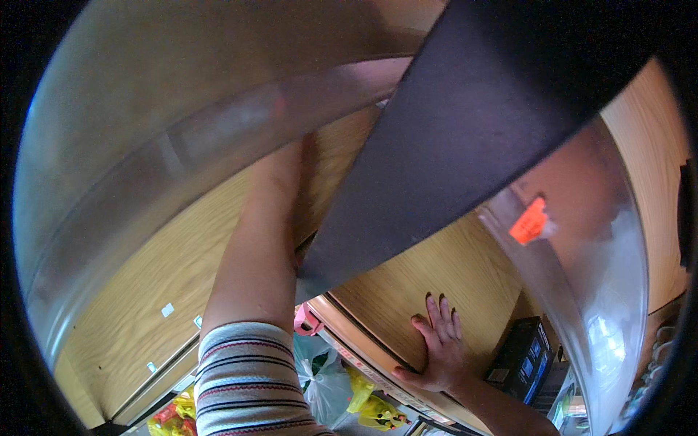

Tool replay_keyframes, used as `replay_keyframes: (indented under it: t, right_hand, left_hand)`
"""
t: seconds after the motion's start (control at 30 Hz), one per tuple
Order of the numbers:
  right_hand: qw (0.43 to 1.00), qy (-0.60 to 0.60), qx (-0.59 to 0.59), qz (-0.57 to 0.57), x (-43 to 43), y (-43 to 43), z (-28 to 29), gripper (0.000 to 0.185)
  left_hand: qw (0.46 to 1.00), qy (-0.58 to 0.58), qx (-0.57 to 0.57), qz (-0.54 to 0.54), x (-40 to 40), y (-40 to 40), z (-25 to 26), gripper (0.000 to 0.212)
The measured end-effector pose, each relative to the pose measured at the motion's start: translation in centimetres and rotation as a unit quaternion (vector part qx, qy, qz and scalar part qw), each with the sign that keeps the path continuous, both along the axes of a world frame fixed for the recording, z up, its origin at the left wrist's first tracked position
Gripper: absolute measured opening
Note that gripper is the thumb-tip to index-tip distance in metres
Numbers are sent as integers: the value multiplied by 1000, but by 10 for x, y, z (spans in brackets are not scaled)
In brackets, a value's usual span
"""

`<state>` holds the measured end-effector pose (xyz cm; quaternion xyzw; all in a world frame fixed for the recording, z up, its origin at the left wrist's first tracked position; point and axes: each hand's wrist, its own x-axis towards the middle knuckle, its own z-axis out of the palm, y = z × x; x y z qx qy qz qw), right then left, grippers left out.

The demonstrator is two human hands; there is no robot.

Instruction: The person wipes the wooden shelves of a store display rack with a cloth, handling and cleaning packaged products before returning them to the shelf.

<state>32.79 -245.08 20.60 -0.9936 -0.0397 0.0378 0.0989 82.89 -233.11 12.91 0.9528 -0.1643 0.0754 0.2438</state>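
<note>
My left forearm (251, 256), in a striped sleeve (248, 376), reaches up over a wood-grain board. Its hand is hidden behind a curved, see-through plastic piece (163, 141), so what it touches cannot be made out. My right hand (444, 349) rests with fingers spread on a wood-grain surface (458, 261), near its front edge, and holds nothing. A broad dark band (425, 147) crosses the view diagonally, close to the camera. Clear curved plastic (605, 261) also fills the right side, with a torn orange sticker (529, 222) showing there.
Right of my right hand stands a black printed box (521, 357). Below the board edges are a whitish translucent bag (324, 381), yellow plastic bags (376, 411) and a pink object (308, 320). Small pale stickers (167, 310) dot the left board.
</note>
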Motion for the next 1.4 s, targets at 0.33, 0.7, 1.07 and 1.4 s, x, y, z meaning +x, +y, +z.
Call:
replay_keyframes:
  t: [0.33,0.7,1.07,1.4]
  right_hand:
    - [997,-38,-11,59,7,2,-20,85]
    - [991,-96,14,88,-1,8,-26,83]
    - [987,-136,10,86,-6,-2,-22,77]
    - [988,-135,20,78,-6,-1,-20,77]
  left_hand:
    - [985,-66,-141,77,-10,140,4,39]
    - [979,34,-96,174,-233,377,70,36]
    - [954,0,250,163,-273,549,53,40]
    - [919,161,277,230,-308,573,65,35]
